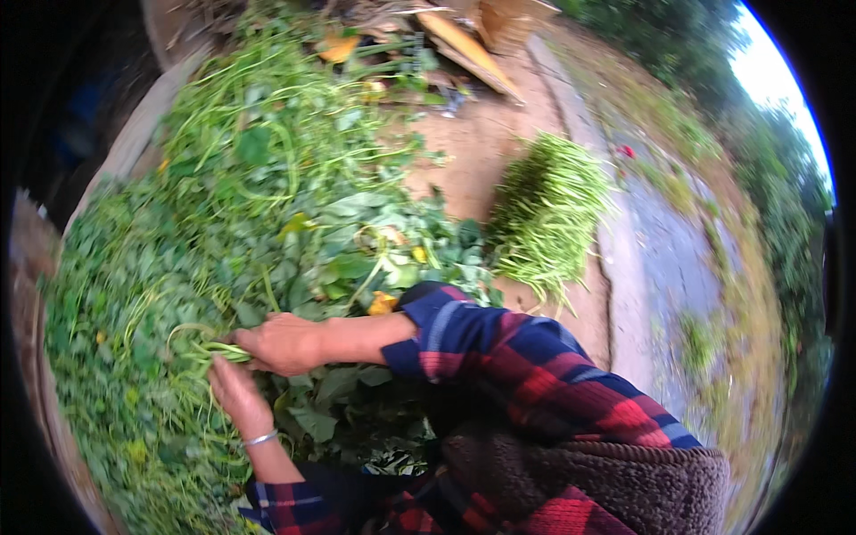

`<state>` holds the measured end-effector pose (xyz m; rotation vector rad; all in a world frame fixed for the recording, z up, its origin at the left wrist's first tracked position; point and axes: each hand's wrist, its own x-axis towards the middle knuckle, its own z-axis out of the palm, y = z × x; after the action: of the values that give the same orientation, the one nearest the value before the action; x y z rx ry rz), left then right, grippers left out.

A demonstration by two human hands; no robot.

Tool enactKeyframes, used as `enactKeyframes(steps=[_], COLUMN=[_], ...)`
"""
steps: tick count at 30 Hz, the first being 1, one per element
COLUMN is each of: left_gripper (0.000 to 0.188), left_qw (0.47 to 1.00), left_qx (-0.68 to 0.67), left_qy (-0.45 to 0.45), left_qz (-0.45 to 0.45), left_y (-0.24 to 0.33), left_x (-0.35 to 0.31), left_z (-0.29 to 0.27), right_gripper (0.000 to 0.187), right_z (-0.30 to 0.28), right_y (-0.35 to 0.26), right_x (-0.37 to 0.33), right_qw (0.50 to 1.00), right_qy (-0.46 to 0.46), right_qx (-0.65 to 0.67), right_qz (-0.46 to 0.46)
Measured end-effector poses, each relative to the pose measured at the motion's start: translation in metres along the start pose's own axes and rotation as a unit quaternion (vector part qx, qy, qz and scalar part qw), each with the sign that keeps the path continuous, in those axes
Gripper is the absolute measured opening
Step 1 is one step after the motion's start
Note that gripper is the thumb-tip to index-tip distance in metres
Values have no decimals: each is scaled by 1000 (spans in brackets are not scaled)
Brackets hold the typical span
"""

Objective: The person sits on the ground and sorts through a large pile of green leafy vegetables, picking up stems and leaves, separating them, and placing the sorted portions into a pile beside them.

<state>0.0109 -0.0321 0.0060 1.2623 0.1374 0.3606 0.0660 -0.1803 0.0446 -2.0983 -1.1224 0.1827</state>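
Observation:
My right hand reaches across to the left and is closed around a small bunch of pale green stems. Just below it, my left hand has its fingers closed at the other end of the same bunch, a silver bangle on its wrist. Motion smears the fingertips a little. Under and around both hands spreads a wide heap of leafy green vines, with long thin stems tangled through it and a few yellow leaves.
To the right, a tidy pile of cut green stems lies on brown ground. Wooden pieces and dry scraps lie at the far end. A concrete edge runs along the right, beside a grey wet-looking strip and bushes.

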Motion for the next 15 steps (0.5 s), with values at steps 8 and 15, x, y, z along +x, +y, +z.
enactKeyframes(steps=[8, 15], left_gripper=[38, 25], left_qw=[977, 945], left_qx=[201, 313], left_qy=[-64, -81], left_qz=[-39, -53], left_y=[-2, -29], left_x=[4, 9], left_z=[-1, -10], right_gripper=[25, 22], right_z=[-118, -189], right_y=[44, 155], right_x=[-50, -243], right_qw=[929, 867], right_qy=[269, 289], right_qx=[203, -191], right_qz=[153, 359])
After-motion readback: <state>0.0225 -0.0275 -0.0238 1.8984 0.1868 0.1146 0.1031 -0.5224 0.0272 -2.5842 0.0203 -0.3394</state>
